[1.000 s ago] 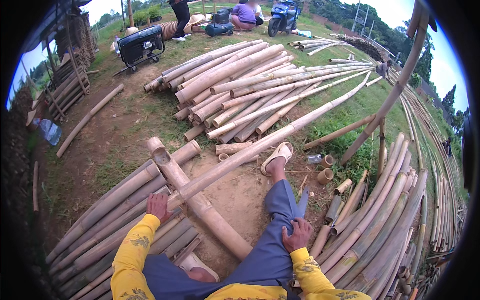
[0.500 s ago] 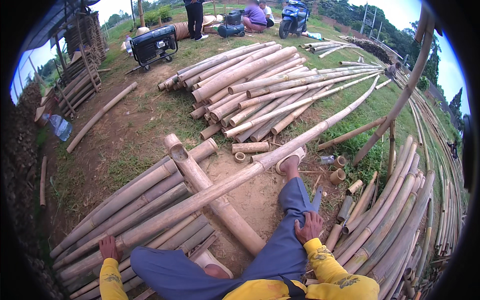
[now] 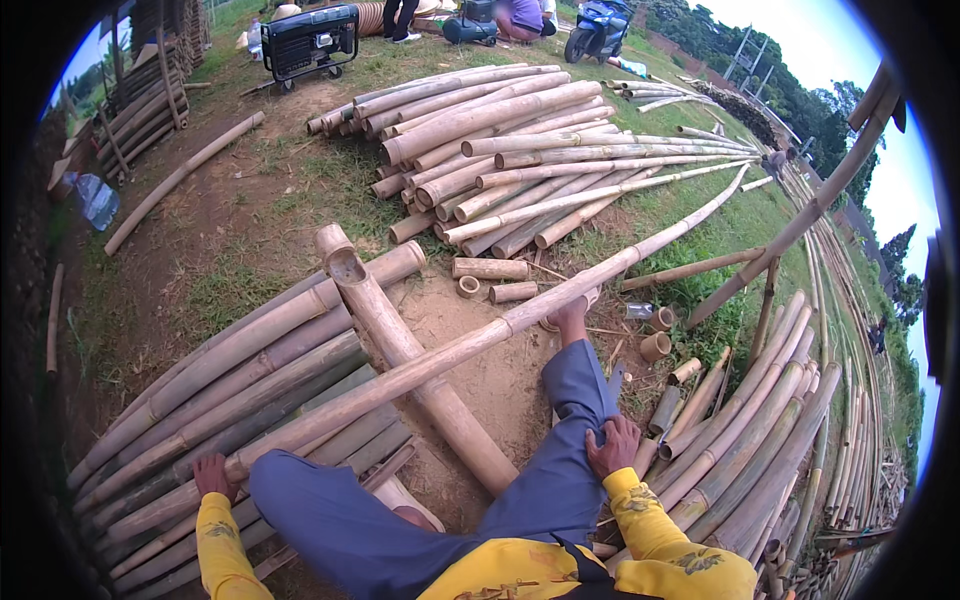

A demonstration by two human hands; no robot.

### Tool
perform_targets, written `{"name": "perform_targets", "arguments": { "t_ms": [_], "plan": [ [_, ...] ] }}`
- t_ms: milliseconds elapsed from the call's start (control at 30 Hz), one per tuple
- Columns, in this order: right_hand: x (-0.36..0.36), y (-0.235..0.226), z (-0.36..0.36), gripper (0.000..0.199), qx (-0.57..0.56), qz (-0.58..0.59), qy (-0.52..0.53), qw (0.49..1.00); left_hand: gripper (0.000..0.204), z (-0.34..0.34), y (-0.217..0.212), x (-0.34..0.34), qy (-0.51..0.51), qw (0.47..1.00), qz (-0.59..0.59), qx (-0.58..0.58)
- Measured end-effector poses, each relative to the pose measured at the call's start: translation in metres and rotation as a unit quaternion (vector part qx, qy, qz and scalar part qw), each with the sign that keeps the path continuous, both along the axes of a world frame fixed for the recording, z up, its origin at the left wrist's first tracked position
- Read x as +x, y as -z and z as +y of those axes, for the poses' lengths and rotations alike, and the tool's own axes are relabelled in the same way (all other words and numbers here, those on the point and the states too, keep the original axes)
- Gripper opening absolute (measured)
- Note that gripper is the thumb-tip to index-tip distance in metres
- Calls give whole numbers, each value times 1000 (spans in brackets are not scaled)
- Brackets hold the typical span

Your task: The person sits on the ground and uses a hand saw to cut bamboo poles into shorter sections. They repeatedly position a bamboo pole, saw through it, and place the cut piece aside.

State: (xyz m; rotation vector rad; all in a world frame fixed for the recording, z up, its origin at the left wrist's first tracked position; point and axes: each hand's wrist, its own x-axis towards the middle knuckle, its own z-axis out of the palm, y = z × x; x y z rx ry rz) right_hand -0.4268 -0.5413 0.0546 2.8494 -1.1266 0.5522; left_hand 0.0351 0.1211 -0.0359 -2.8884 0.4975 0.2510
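Note:
I sit on the ground in blue trousers and yellow sleeves. My left hand (image 3: 212, 475) rests flat on the bamboo poles (image 3: 230, 390) lying at my left, close to the low end of a long thin bamboo pole (image 3: 560, 298). That pole runs up to the right across a thick bamboo log (image 3: 400, 350). My right hand (image 3: 612, 447) lies on my outstretched right leg (image 3: 570, 400), fingers spread on the cloth. My right foot (image 3: 570, 318) touches the long pole. A flat blade-like tool (image 3: 612, 385) lies beside the leg.
Short cut bamboo pieces (image 3: 490, 270) lie on the dirt ahead. A big stack of poles (image 3: 500, 140) is farther off, and more poles (image 3: 770, 430) line the right. A generator (image 3: 308, 38), a motorbike (image 3: 598, 35) and people stand at the back.
My left hand has slid down and to the left, off the long pole onto the bundle at my side. My left knee has come up into view. The right hand stays on the leg.

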Motion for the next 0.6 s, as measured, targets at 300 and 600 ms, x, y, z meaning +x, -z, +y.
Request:
{"name": "perform_targets", "arguments": {
  "t_ms": [300, 600],
  "plan": [
    [18, 26, 18, 34, 49, 27, -17, 998, 61, 36, 22, -92, -24, 950, -292, -110],
    [158, 20, 82, 13, 283, -56, -312, 905, 46, -20, 54, -247, -581, 649, -78, -485]
  ]
}}
